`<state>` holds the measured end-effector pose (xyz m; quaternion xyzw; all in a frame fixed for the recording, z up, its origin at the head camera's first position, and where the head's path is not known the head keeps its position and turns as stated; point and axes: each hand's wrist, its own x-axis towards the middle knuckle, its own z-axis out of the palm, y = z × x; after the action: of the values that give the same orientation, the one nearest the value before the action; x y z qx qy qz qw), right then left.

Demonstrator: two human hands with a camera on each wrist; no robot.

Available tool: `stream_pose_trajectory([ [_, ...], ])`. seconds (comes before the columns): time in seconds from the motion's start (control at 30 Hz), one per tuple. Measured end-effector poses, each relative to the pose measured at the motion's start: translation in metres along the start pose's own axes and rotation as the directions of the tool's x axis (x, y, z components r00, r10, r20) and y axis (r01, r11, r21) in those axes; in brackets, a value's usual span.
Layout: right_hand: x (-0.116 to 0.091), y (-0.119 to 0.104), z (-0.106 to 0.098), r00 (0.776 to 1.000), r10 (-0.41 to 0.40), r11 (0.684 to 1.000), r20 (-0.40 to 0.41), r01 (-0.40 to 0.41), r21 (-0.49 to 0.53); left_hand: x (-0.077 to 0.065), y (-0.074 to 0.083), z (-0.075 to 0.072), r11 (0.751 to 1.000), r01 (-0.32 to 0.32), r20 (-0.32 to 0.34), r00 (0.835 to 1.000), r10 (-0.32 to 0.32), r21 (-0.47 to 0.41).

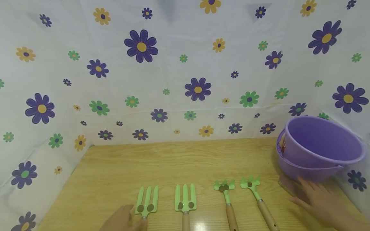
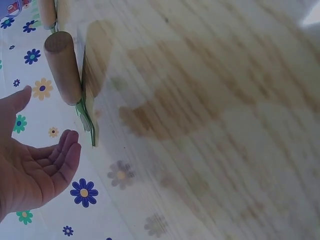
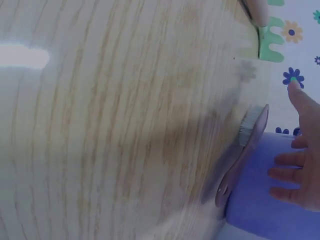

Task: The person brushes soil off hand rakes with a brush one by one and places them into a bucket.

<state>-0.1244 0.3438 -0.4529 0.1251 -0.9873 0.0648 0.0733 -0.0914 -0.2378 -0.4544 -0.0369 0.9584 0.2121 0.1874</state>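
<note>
My left hand [image 1: 119, 219] is beside a green three-pronged hand fork [image 1: 147, 200] with a wooden handle [image 2: 64, 67]. In the left wrist view its fingers are loosely bent and nothing is between them and the thumb. My right hand [image 1: 322, 203], fingers spread, reaches over a brush [image 1: 289, 186] at the foot of a purple bucket [image 1: 315, 175]. The right wrist view shows the brush's pale bristles [image 3: 247, 127] and brown handle, the fingers apart from it. A second hand fork [image 1: 185, 200] and two small green hand rakes, one upright [image 1: 228, 194] and one slanted [image 1: 255, 191], lie between the hands.
Dark round spots mark the green tool heads. The wooden table [image 1: 173, 160] meets a white flowered cloth [image 1: 167, 73] at the back and sides. The bucket, its handle hanging down, stands at the table's right edge.
</note>
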Motion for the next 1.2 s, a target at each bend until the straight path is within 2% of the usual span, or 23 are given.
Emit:
stream_pose_trajectory([
  [0.2,-0.004,0.01,0.01,0.998,-0.002,1.0,-0.067,0.003,0.019,-0.002,0.001,0.004,0.998,0.062,-0.005,0.998,-0.062,-0.025],
  [0.3,-0.006,0.012,0.01,0.999,0.023,0.999,-0.046,-0.022,0.03,-0.002,0.0,0.006,0.995,0.092,0.025,0.995,-0.092,-0.03],
  [0.43,-0.009,0.015,0.009,0.997,0.075,0.997,0.026,-0.076,0.034,-0.002,0.0,0.009,0.991,0.124,0.07,0.99,-0.121,-0.043],
  [0.63,-0.008,0.022,0.01,0.991,0.11,0.993,0.08,-0.113,0.023,-0.004,-0.001,0.014,0.993,0.113,0.073,0.991,-0.111,-0.03],
  [0.9,-0.008,0.027,0.014,0.981,0.121,0.992,0.153,-0.126,0.025,0.0,0.0,0.022,0.998,0.053,0.042,0.998,-0.052,-0.024],
  [1.2,-0.008,0.023,0.014,0.981,0.12,0.99,0.151,-0.129,0.049,0.001,0.008,0.031,0.994,0.049,0.083,0.996,-0.041,-0.097],
])
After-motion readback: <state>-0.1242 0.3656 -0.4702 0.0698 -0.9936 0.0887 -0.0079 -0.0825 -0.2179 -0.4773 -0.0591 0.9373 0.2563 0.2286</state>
